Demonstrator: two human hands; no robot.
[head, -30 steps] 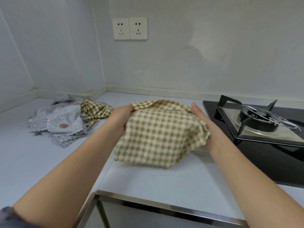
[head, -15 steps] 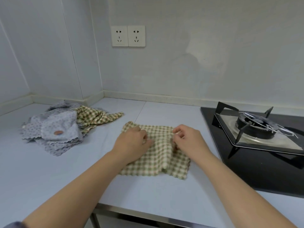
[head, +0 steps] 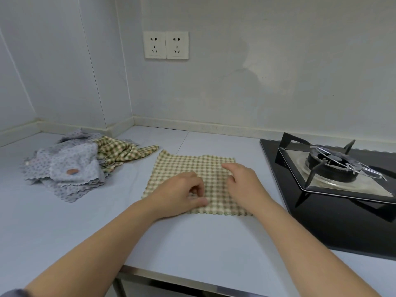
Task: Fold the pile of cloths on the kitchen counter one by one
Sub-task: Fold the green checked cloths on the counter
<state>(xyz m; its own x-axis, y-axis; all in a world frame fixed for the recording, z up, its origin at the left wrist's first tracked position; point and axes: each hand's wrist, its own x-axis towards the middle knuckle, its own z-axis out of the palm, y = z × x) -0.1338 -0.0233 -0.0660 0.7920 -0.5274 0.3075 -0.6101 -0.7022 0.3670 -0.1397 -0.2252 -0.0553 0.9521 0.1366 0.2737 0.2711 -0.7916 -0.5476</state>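
A green-and-cream checked cloth lies spread flat on the white counter, in front of me. My left hand sits on its near left part with fingers curled, pinching the fabric against the thumb. My right hand rests on the cloth's right half, its fingers stretched out and pressing down. To the left lies the pile of cloths: grey dotted ones with scalloped edges and a second checked cloth crumpled on its right side.
A black gas hob with a burner and pan support takes up the counter's right side, close to the cloth. Two wall sockets sit above. The counter's front edge runs just below my forearms.
The checked cloth went from held up in both hands, to bunched on the counter, to spread flat. Both hands have slid apart and toward me over it.
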